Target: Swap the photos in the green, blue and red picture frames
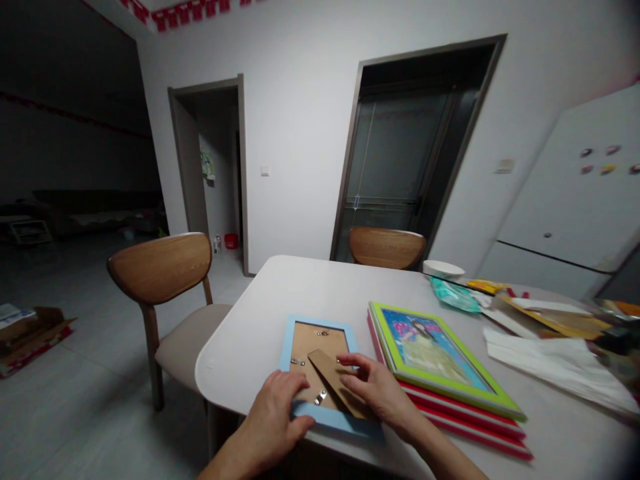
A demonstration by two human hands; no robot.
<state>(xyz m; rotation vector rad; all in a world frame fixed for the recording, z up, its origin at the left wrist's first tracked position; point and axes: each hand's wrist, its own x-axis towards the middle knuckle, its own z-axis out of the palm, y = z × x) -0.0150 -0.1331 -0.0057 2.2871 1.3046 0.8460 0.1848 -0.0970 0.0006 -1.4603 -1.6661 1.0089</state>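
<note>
Blue photo frame (317, 381) lies back-up on the table (330, 285), just left of a stack of frames (447, 373); long axis runs away from you; its stand (332, 373) slants far-left to near-right; yr L hand (275, 410) rests on the near left corner, thumb & fingers parted; yr R hand (379, 388) has fingers bent by the stand, can't tell if gripping; white bowl (443, 269) at far edge, contents unclear; cardboard box (37, 341) on floor w/ white item (15, 313); top pic (425, 339) lettering unreadable.
</note>
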